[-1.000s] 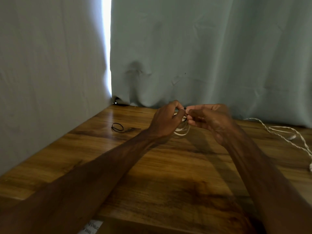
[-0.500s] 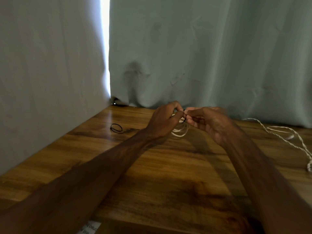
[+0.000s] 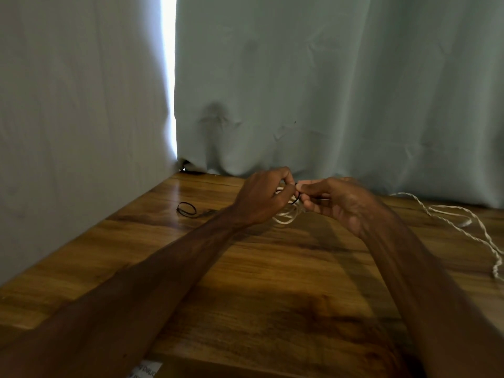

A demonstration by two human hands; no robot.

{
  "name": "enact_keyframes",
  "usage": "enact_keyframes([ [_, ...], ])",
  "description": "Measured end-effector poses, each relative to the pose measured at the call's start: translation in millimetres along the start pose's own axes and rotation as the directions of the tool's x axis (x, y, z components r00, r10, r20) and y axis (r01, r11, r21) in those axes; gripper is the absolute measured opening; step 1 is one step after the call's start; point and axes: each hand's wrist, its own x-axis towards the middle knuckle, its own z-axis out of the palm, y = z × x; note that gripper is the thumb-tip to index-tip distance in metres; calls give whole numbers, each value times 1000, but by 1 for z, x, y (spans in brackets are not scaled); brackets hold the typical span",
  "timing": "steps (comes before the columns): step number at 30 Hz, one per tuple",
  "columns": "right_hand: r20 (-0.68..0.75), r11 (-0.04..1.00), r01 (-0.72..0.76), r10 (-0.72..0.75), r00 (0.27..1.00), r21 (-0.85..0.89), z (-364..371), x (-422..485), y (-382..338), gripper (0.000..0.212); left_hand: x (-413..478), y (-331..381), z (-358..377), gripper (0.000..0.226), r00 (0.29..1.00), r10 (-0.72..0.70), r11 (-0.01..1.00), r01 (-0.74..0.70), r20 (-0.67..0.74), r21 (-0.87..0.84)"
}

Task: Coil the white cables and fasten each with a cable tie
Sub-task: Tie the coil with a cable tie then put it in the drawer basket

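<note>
Above the far middle of the wooden table (image 3: 272, 268), my left hand (image 3: 261, 197) and my right hand (image 3: 338, 203) meet fingertip to fingertip. Between them hangs a small coil of white cable (image 3: 286, 215), its loops drooping below the fingers. A thin black cable tie (image 3: 296, 199) shows at the pinch point, held by my right hand's fingers. My left hand grips the top of the coil. How the tie passes around the coil is hidden by the fingers.
A second black cable tie (image 3: 186, 209), looped, lies on the table to the left. A loose twisted white cable (image 3: 447, 216) sprawls along the right side toward the edge. Grey-green curtains (image 3: 327, 91) hang close behind and to the left. A paper label (image 3: 144, 371) pokes out at the near edge.
Both hands stay pinched together on the coil and have barely shifted; only the fingers work slightly at the tie.
</note>
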Motion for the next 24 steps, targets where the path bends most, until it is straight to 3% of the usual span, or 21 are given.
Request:
enact_keyframes([
  [14, 30, 998, -53, 52, 998, 36, -2, 4, 3, 17, -4, 1, -1, 12, 995, 90, 996, -91, -35, -22],
  [19, 17, 999, -36, 35, 999, 2, -4, 4, 3, 13, -5, 3, -2, 30, 990, 137, 991, -137, -9, 3],
  [24, 39, 998, 4, -2, 999, -55, -7, 2, 3, 21, -4, 5, -2, 28, 989, 149, 989, -149, -13, 19],
])
